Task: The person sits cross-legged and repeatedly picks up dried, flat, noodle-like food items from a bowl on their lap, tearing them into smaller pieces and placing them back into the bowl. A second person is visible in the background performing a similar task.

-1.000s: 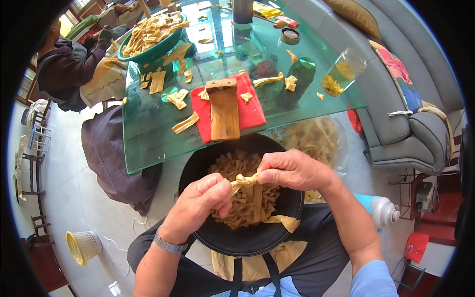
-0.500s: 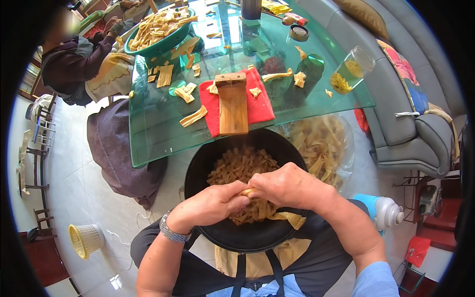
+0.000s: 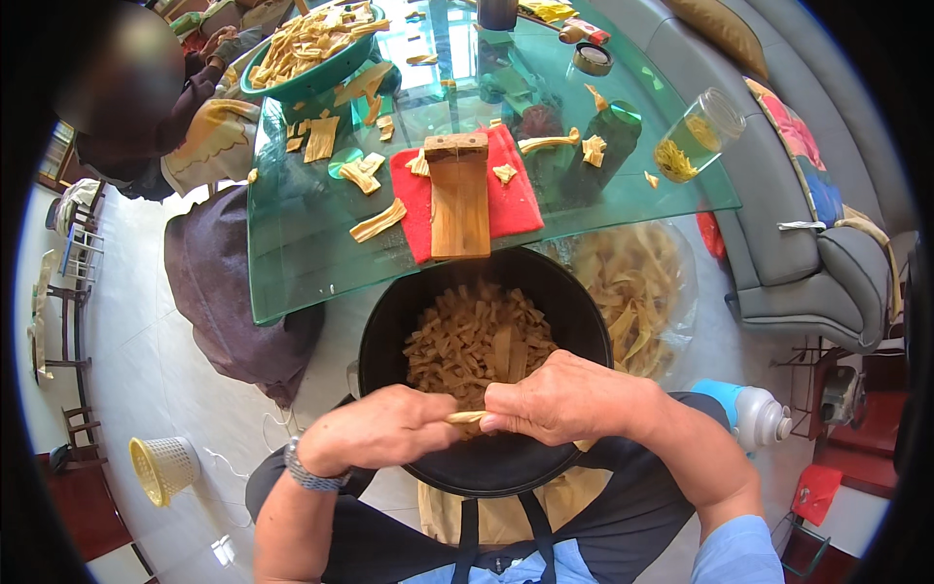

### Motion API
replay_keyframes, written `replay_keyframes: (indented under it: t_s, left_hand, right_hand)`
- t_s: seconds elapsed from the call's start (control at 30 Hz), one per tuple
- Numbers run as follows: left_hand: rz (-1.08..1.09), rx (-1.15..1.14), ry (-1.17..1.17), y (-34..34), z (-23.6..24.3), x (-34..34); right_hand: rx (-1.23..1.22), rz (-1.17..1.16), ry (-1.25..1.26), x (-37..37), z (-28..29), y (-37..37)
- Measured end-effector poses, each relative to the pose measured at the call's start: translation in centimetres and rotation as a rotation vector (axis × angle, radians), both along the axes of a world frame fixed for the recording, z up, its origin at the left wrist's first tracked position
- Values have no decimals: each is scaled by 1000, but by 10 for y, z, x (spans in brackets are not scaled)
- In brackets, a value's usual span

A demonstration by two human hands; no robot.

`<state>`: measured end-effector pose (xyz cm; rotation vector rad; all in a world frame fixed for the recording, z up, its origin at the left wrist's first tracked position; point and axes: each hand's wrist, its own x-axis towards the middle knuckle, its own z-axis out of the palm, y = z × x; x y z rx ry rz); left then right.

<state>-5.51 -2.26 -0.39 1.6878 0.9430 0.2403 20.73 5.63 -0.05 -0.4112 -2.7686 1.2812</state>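
Note:
Over the black pot [image 3: 389, 321] on my lap, my hands hold a pale yellow dried strip [image 3: 467, 417]. My right hand [image 3: 569, 397] pinches its right part between thumb and fingers. The left end is at the fingertips of my left hand [image 3: 389, 426], which are slightly smeared by motion. Beneath my right hand a bit of yellow shows near the pot's rim. Many short cut pieces [image 3: 457, 336] fill the pot's bottom, with a longer flat piece [image 3: 509, 352] among them.
A wooden block [image 3: 459, 200] stands on a red cloth [image 3: 413, 219] at the glass table's [image 3: 321, 263] edge. A green basin [image 3: 331, 76] is heaped with strips. Right of the pot lies a clear bag of strips [image 3: 632, 292]. A glass jar [image 3: 696, 136] stands near the sofa; a person sits far left.
My hands have drawn slightly apart, the left one shifting left and toward me, so the strip shows between them. The tail that hung by the right rim is now mostly hidden.

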Motion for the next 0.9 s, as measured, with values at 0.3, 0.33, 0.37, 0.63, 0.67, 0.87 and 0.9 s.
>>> replay_keyframes:
  t_s: [0.3, 0.33, 0.37, 0.63, 0.67, 0.87, 0.9]
  left_hand:
    - [432, -178, -19, 32, 25, -5]
    - [494, -173, -90, 37, 26, -4]
    - [503, -108, -156, 44, 25, -6]
    - [990, 238, -233, 108, 11, 10]
    - [973, 293, -135, 113, 8, 11]
    - [876, 693, 301, 112, -23, 13]
    - [858, 638, 291, 108, -20, 14]
  right_hand:
    - [319, -308, 277, -2, -3, 27]
    - [441, -360, 301, -2, -3, 36]
    - [481, -412, 321, -2, -8, 45]
    - [811, -634, 325, -28, -11, 93]
    - [809, -650, 318, -30, -16, 96]
    - [755, -626, 52, -31, -29, 97]
    - [733, -631, 50, -27, -30, 96]
